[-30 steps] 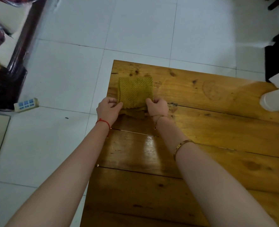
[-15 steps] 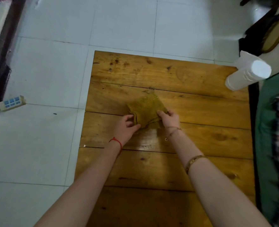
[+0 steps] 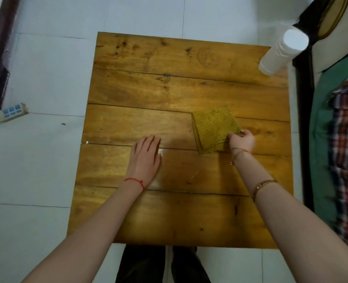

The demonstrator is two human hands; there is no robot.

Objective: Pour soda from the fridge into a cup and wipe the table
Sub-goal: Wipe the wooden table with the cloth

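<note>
Wiping step in hand. Right hand (image 3: 241, 139) pinches the near corner of the yellow cloth (image 3: 214, 131), which lies right of centre on the wooden surface (image 3: 148, 88). Left hand (image 3: 146, 158) rests flat, fingers spread, empty. Next: draw cloth across unwiped boards.

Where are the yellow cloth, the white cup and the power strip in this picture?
yellow cloth (image 3: 215, 129): head view, middle of its waffle-textured top face.
white cup (image 3: 281, 52): head view, side wall, at the table's far right corner.
power strip (image 3: 11, 112): head view, socket face, on the floor.
</note>
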